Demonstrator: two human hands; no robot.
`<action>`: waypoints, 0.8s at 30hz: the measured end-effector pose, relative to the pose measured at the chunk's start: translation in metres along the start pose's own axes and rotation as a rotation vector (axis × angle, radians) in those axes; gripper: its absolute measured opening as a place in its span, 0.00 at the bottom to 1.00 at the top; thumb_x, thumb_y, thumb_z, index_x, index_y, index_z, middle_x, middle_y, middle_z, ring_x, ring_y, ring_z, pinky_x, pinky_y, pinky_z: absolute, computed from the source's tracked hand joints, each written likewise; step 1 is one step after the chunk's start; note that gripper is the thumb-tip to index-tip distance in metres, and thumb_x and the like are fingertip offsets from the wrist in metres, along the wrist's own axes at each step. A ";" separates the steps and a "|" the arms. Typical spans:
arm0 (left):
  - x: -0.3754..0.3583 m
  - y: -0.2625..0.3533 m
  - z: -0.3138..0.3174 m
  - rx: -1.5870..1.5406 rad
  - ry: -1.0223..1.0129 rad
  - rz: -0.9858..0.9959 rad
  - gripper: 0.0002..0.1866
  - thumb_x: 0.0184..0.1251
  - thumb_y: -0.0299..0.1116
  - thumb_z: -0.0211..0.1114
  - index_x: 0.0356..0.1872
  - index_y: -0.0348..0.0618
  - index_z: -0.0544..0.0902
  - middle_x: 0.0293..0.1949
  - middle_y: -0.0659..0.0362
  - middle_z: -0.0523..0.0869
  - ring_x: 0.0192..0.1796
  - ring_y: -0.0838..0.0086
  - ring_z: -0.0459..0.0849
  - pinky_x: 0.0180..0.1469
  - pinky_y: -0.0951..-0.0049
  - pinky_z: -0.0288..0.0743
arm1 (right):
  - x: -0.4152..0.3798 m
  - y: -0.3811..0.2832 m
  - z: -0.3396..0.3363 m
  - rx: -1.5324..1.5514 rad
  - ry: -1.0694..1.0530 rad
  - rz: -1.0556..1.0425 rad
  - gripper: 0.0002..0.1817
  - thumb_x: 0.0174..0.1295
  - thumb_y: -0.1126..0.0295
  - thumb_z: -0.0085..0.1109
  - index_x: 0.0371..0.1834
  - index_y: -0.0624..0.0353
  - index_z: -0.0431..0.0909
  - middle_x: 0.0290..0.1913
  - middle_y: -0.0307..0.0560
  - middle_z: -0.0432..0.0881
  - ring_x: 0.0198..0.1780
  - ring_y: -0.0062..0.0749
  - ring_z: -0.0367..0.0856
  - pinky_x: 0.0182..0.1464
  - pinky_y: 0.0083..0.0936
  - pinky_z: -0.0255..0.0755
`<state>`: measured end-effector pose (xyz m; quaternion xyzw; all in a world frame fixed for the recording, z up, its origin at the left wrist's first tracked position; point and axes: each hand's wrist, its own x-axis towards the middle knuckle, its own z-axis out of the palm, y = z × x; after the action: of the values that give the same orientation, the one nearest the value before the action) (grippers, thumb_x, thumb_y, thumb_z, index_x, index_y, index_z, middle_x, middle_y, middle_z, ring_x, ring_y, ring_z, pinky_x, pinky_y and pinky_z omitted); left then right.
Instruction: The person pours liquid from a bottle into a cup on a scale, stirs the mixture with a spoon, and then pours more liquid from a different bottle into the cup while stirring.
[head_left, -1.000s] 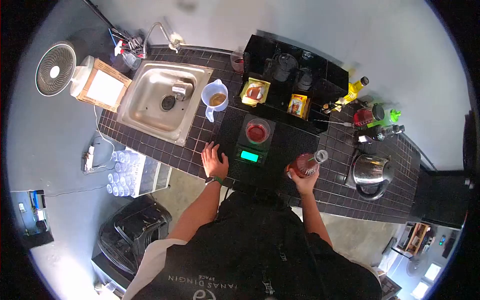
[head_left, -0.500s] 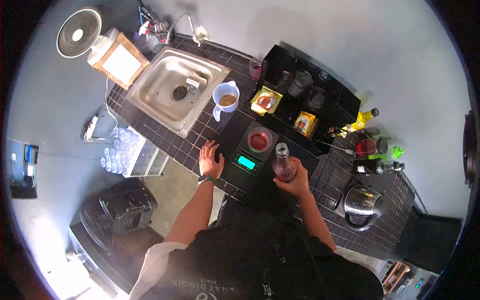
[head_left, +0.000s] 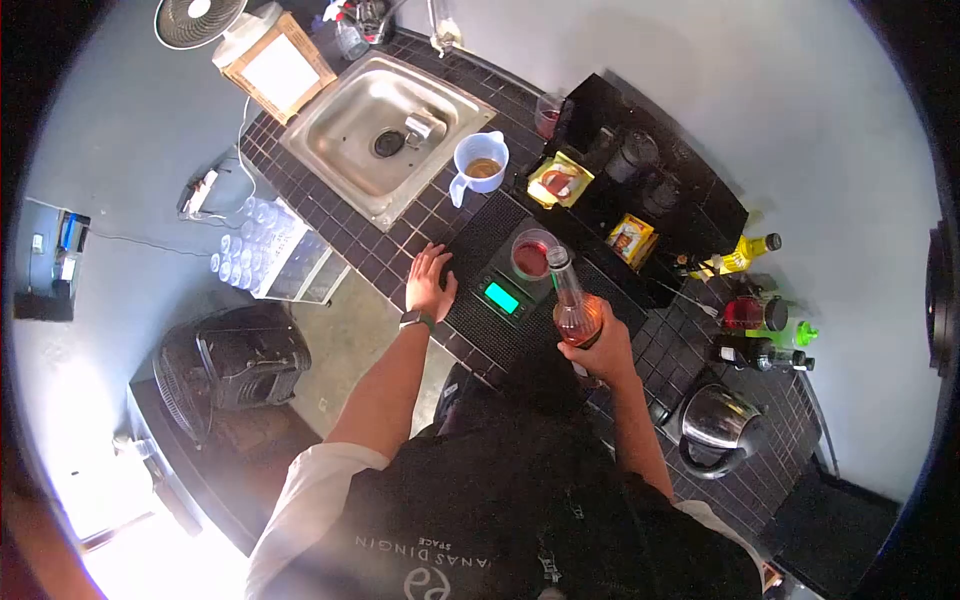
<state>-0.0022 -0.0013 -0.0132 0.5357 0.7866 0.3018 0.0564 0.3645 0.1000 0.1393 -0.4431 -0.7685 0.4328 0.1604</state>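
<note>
My right hand (head_left: 606,345) is wrapped round a clear glass bottle (head_left: 578,318) holding amber-red liquid. The bottle leans, and its mouth overlaps the right rim of a clear cup (head_left: 531,262) with red liquid in it. Under the cup is a black digital scale (head_left: 512,311) with a lit green display; its digits are too small to read. My left hand (head_left: 430,283) lies with fingers spread on the counter edge, beside the black ribbed mat (head_left: 480,335). A watch is on that wrist.
A measuring jug (head_left: 466,187) with brown liquid stands between the mat and the steel sink (head_left: 372,209). Yellow packets (head_left: 560,180) lie by a black rack (head_left: 690,200). Toward the right are several bottles (head_left: 740,352), a red jar (head_left: 743,313) and a steel kettle (head_left: 722,418).
My right hand has tipped the bottle, bringing its mouth to the cup's rim. The left hand stays on the counter edge. The whole view has shifted slightly.
</note>
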 end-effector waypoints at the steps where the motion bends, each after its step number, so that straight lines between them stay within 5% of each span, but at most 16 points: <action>1: -0.001 0.001 0.000 0.001 0.003 -0.004 0.22 0.69 0.31 0.69 0.65 0.46 0.84 0.74 0.53 0.81 0.84 0.53 0.71 0.88 0.48 0.61 | -0.001 -0.001 -0.003 -0.026 -0.007 0.020 0.51 0.44 0.52 0.89 0.73 0.56 0.76 0.59 0.55 0.92 0.61 0.54 0.92 0.66 0.46 0.84; 24: -0.003 0.004 0.001 0.017 0.029 0.031 0.23 0.69 0.29 0.69 0.65 0.44 0.83 0.75 0.52 0.81 0.84 0.51 0.71 0.88 0.47 0.62 | 0.003 -0.011 -0.031 -0.179 -0.112 0.092 0.53 0.43 0.47 0.87 0.74 0.56 0.75 0.54 0.60 0.92 0.56 0.61 0.93 0.61 0.52 0.85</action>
<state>0.0028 -0.0023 -0.0125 0.5437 0.7815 0.3038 0.0358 0.3767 0.1161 0.1661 -0.4656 -0.7908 0.3933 0.0568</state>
